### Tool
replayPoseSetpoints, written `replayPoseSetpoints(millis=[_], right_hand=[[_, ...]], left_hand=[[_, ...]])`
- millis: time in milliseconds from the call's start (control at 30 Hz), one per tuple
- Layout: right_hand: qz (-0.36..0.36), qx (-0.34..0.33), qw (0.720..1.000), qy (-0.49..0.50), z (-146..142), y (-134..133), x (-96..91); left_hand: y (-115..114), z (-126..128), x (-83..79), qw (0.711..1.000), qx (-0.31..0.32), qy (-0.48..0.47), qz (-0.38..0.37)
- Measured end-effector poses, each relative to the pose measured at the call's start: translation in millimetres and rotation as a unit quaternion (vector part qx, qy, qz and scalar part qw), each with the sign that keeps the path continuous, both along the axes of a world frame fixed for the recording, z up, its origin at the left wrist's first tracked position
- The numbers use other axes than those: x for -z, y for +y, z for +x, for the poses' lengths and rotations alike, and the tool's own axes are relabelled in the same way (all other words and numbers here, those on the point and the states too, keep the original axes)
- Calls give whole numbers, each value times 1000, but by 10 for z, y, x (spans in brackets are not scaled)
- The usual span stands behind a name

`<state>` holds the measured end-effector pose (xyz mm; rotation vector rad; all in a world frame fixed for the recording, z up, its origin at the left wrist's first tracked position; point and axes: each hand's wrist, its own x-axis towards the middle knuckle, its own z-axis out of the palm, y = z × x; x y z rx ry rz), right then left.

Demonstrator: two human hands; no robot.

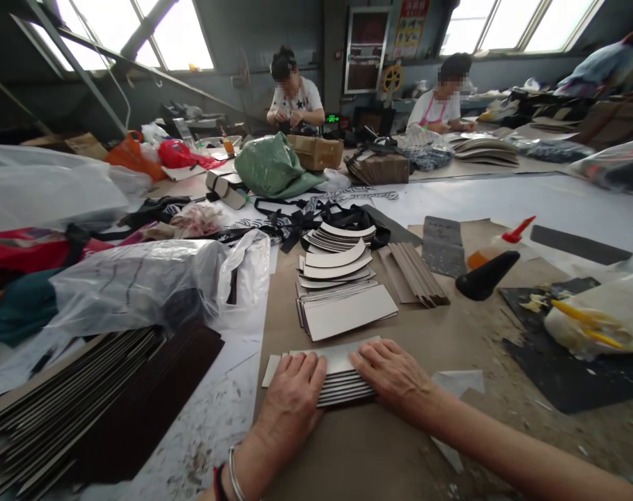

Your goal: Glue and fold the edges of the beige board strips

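A staggered stack of light cardboard strips (345,387) lies on the brown paper in front of me, long edges stepped toward me. My left hand (295,390) rests on its left part, fingers stretched over the top, thumb hidden. On the right end lies my right hand (386,369), also with fingers laid across the strips; its thumb does not show. Just beyond are a pile of white rectangular pieces (352,312) and piles of curved white pieces (337,261). Brown folded strips (413,275) stand beside them.
Dark strips (154,396) lie in a large pile at left, near a clear plastic bag (143,285). To the right are a black cone-shaped object (487,276), a red-tipped glue bottle (496,243) and a whitish container (603,316) with yellow-handled tools. Co-workers sit across the table.
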<state>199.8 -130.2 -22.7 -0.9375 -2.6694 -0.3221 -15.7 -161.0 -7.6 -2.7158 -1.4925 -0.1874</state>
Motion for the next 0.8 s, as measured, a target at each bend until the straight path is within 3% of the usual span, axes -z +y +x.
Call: replayPoseSetpoints(millis=[100,200,400,567,700,800], right_hand=[[3,-8,1000,13,30,11,85],[45,-4,999,28,11,137,161],[81,29,996,14,-1,568,232],[83,32,996,-11,-12,801,198],[73,34,996,-26,-41,866,162],[51,24,998,-31,-16,736,115]], left_hand=[[-21,-24,21,999,-21,-26,-43],[97,8,61,997,-49,-21,-49],[543,95,163,998,-54,4,8],[771,68,172,998,-42,-2,38],[816,59,153,998,-37,-1,50],[680,78,176,998,-37,0,50]])
